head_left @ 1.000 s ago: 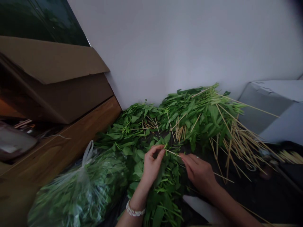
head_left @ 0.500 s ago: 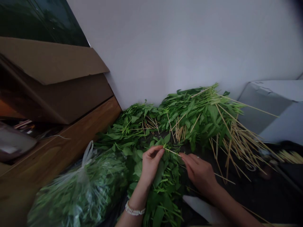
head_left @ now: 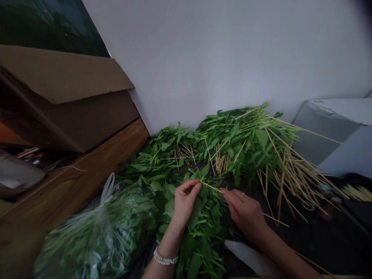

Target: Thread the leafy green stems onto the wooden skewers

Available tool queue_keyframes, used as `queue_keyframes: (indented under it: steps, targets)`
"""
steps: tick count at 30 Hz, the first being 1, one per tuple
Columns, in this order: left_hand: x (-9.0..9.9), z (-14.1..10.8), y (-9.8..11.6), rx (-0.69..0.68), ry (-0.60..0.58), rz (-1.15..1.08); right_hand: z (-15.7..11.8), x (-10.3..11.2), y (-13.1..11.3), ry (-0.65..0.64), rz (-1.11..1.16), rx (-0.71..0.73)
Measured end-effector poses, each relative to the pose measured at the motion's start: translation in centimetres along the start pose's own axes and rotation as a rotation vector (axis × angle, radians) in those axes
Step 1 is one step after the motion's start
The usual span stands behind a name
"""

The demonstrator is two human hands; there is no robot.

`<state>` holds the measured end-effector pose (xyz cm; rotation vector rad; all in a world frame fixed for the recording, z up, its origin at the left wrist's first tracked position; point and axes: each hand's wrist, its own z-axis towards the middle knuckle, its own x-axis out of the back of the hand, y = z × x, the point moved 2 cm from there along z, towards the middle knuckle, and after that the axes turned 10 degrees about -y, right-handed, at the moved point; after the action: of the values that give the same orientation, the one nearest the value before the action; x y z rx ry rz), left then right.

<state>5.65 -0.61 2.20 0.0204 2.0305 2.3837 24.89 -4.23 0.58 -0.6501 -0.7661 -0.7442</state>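
Note:
My left hand (head_left: 184, 199) wears a pale beaded bracelet (head_left: 165, 257) at the wrist. Its thumb and forefinger pinch a green leafy stem (head_left: 202, 179). A thin wooden skewer (head_left: 212, 187) runs from that pinch across to my right hand (head_left: 245, 211), whose fingers are closed on it. Whether the skewer's tip is in the stem or only against it, I cannot tell. Loose leafy greens (head_left: 206, 228) lie below and between both hands. Behind them are a heap of greens with skewers (head_left: 171, 145) and a taller heap (head_left: 250, 131), with many skewers (head_left: 293, 174) fanning out to the right.
A clear plastic bag of greens (head_left: 110, 228) sits at the left, beside a wooden surface (head_left: 116, 151). An open cardboard box (head_left: 87, 120) stands on that surface. To the right is a white box (head_left: 345, 131), with more skewers (head_left: 357, 192) below it. A white wall (head_left: 217, 58) closes off the back.

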Motion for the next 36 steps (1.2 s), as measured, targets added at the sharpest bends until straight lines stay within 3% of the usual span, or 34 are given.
queue_keyframes:
  steps: [23,30,36]
  targets:
    - [0.1,0.1,-0.5,0.036,-0.075,-0.064,-0.1,-0.3,-0.4,0.058,0.000,0.044]
    - [-1.4,-0.4,-0.5,0.050,-0.273,0.005,-0.3,-0.7,-0.7,0.040,0.019,0.061]
    - [-1.4,-0.4,-0.2,-0.024,-0.283,0.108,-0.1,-0.4,-0.5,0.033,0.186,-0.015]
